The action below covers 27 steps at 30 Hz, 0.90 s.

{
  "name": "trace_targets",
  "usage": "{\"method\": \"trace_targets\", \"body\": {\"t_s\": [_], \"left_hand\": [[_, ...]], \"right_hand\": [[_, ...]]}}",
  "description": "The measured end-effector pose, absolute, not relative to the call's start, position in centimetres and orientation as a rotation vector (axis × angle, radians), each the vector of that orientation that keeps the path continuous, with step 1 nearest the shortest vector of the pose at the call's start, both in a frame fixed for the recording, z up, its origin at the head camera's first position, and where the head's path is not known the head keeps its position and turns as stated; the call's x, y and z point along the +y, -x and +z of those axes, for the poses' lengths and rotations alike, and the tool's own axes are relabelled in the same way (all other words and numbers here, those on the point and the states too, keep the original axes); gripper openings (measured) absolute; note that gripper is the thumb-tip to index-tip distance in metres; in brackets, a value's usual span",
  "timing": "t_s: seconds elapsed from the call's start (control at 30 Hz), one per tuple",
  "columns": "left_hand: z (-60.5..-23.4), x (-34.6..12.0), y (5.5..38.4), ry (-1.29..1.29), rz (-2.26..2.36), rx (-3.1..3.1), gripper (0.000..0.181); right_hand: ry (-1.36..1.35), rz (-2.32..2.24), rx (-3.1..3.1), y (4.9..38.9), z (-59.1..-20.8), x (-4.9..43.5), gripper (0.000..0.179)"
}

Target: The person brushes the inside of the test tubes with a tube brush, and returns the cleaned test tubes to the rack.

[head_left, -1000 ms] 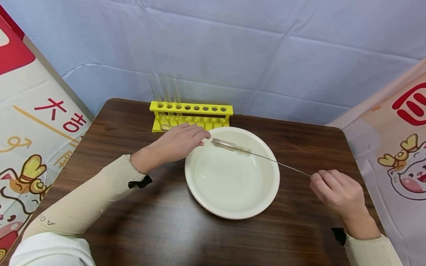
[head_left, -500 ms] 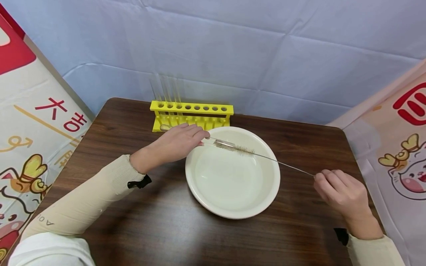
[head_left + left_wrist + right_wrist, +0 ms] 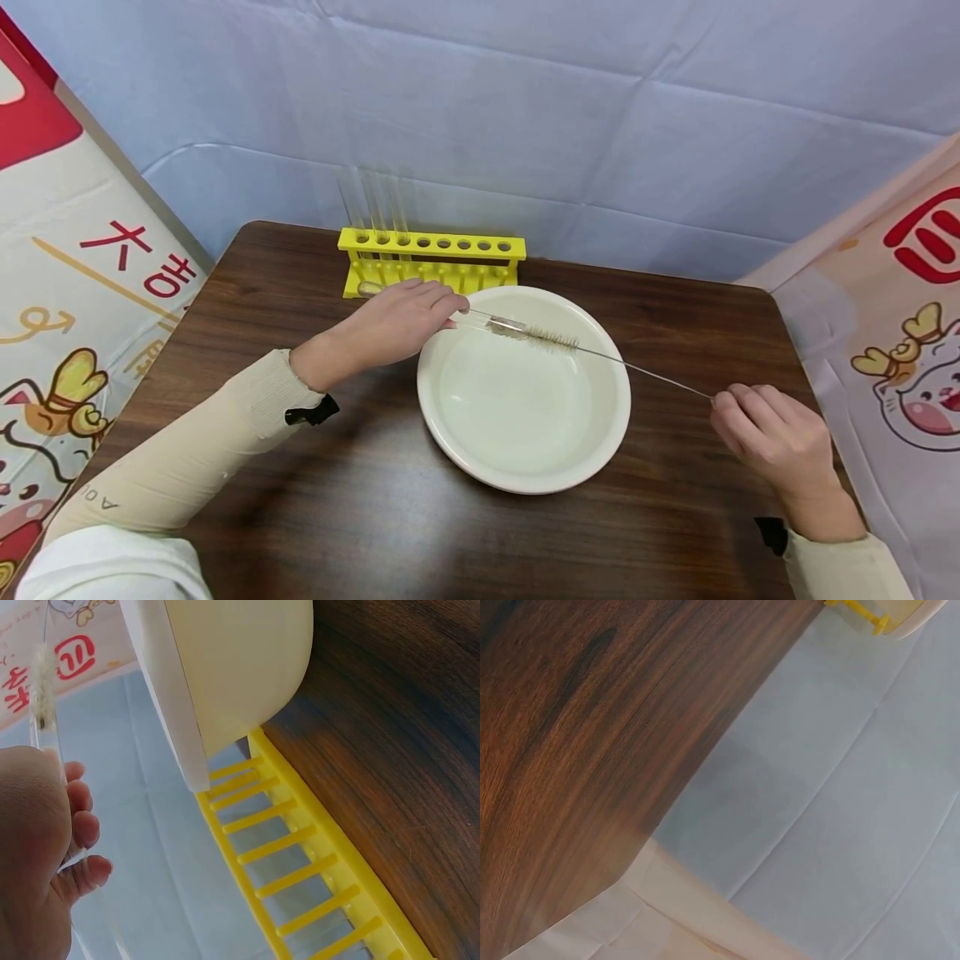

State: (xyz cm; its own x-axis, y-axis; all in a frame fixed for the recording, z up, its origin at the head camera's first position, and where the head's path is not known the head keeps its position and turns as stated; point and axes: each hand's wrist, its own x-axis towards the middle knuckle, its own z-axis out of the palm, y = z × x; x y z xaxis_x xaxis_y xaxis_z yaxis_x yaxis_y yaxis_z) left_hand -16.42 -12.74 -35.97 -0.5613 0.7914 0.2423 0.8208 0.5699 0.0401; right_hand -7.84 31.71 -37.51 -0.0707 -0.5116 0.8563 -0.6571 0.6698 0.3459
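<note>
My left hand (image 3: 401, 321) grips a clear glass test tube (image 3: 477, 320) over the left rim of a white basin (image 3: 517, 483). The tube's rounded end pokes out behind the hand, and its mouth points right. A test tube brush (image 3: 553, 338) has part of its bristles inside the mouth and the rest outside, above the basin. To the right of the basin, my right hand (image 3: 776, 437) pinches the brush's thin wire handle. The left wrist view shows the fingers (image 3: 84, 829) curled round the tube; the right wrist view shows neither hand nor brush.
Behind the basin stands a yellow test tube rack (image 3: 431, 242) with 3 upright glass tubes (image 3: 381, 208) at its left end. All stands on a dark wooden table (image 3: 360, 500). A pale cloth (image 3: 600, 133) hangs behind it, with printed sheets at both sides.
My right hand has shifted slightly right, drawing the brush a little way out of the tube. More bristles show outside the mouth now. The left hand has barely moved.
</note>
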Motion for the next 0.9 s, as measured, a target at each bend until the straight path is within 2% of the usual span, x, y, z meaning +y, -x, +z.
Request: {"method": "trace_targets", "body": {"t_s": [0.9], "left_hand": [[-35.92, -12.60, 16.55, 1.344, -0.211, -2.634, 0.028]], "right_hand": [[-0.926, 0.175, -1.746, 7.51, -37.94, 32.53, 0.028]]}}
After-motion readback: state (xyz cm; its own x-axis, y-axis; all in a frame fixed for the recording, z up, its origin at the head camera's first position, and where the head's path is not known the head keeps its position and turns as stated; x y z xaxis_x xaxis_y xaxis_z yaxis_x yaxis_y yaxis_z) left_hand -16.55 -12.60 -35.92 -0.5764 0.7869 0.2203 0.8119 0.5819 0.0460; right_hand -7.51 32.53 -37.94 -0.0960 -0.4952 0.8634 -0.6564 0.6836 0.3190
